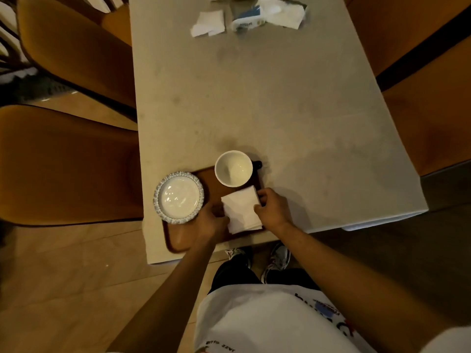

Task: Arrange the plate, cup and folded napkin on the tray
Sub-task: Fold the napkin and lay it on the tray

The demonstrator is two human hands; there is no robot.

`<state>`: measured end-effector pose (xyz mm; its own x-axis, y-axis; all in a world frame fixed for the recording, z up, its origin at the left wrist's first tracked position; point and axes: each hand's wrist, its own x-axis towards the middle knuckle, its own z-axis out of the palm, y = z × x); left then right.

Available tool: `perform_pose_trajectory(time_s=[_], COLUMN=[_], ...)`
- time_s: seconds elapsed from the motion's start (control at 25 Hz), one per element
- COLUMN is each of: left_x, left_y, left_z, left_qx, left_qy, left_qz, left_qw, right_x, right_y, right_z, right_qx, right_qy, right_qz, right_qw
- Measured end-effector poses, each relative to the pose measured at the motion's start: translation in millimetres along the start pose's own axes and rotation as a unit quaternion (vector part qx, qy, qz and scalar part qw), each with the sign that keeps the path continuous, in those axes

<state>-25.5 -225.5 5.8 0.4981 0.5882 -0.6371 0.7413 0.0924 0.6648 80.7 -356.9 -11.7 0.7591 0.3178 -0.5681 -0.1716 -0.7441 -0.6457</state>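
Note:
A brown wooden tray (178, 236) lies at the near edge of the table. A white plate (178, 197) with a blue patterned rim sits on the tray's left end. A white cup (233, 168) stands upright at the tray's far right corner. A folded white napkin (242, 208) lies on the tray's right part, in front of the cup. My left hand (212, 221) holds the napkin's left edge. My right hand (272, 208) pinches its right edge.
The grey table (280, 98) stretches away from me. Loose white napkins (209, 22) and an opened tissue pack (270, 14) lie at its far end. Orange-brown chairs (66, 159) stand on the left and right sides. My shoes show below the table edge.

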Motion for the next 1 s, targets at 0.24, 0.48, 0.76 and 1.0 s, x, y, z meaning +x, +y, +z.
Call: perform_pose_trajectory(time_s=[0.24, 0.48, 0.76, 1.0], left_x=[-6, -6, -5, -2], left_y=[-10, -21, -23, -28], left_z=[-1, 6, 9, -11], left_qx=[0.198, 0.416, 0.461, 0.342], left_qy=[0.011, -0.005, -0.040, 0.005], left_qz=[0.136, 0.267, 0.240, 0.287], left_qw=[0.971, 0.869, 0.854, 0.895], right_x=[-9, -19, -20, -28], right_y=[-7, 12, 14, -17], right_z=[-3, 1, 6, 50], right_qx=[-0.148, -0.205, -0.224, -0.222], right_qy=[0.001, -0.015, -0.024, -0.031], right_qz=[-0.079, -0.143, -0.113, -0.193], right_qw=[0.986, 0.968, 0.968, 0.955])
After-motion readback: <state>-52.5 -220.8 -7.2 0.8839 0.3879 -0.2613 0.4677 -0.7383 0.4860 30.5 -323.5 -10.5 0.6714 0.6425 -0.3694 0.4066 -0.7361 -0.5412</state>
